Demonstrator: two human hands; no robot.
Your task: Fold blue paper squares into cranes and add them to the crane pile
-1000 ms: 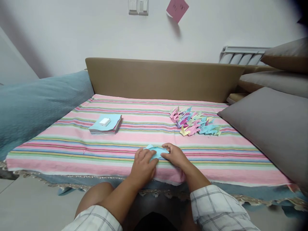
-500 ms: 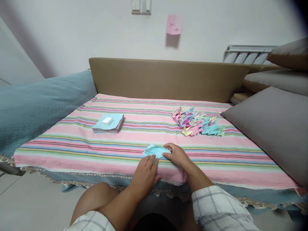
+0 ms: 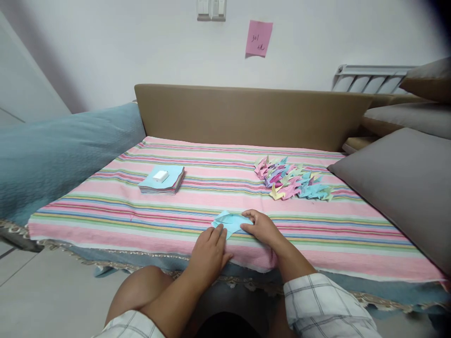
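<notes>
A light blue sheet of origami paper [image 3: 230, 222], partly folded with its layers opened up, lies on the striped cloth [image 3: 176, 230] near the front edge. My right hand [image 3: 262, 228] pinches its right end between thumb and fingers. At the lower left of the paper, the fingertips of my left hand [image 3: 209, 249] rest on its near edge, fingers stretched out and thumb apart. A heap of folded paper cranes [image 3: 292, 180] in pink, purple, green, yellow and blue lies beyond my right hand.
A stack of coloured paper [image 3: 165, 180] with a small white block [image 3: 161, 176] on top sits at the left. Grey cushions [image 3: 398, 178] are piled at the right. A blue-covered armrest [image 3: 77, 145] and a brown backrest [image 3: 246, 117] border the seat. A pink note [image 3: 259, 38] hangs on the wall.
My left hand has drawn back from over the paper towards its near edge, and more of the paper shows, its folds spread wider. My right hand keeps hold of the right end.
</notes>
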